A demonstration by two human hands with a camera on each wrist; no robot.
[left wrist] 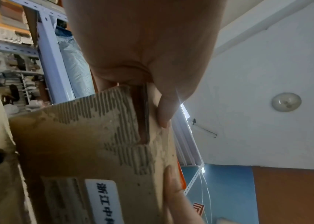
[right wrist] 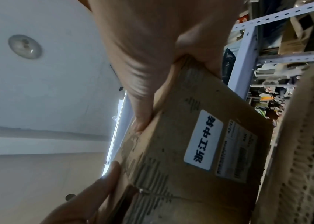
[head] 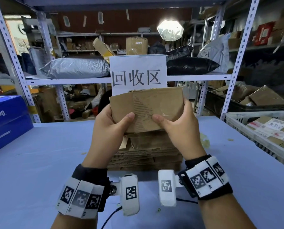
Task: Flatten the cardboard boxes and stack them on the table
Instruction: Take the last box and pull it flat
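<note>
Nearest, the left hand (head: 112,128) and right hand (head: 177,124) each pinch the worn brown cardboard box (head: 146,108), thumbs on the near torn face and fingers curled behind, one hand per short side. The box is held up in the air, tilted toward the person, its long axis running left to right between the hands. Directly below and just beyond the wrists sits the stack of flattened brown cardboard (head: 146,152) on the pale blue table (head: 39,154); judging by this, laying it down calls for a straight lowering, neither hand nearer.
</note>
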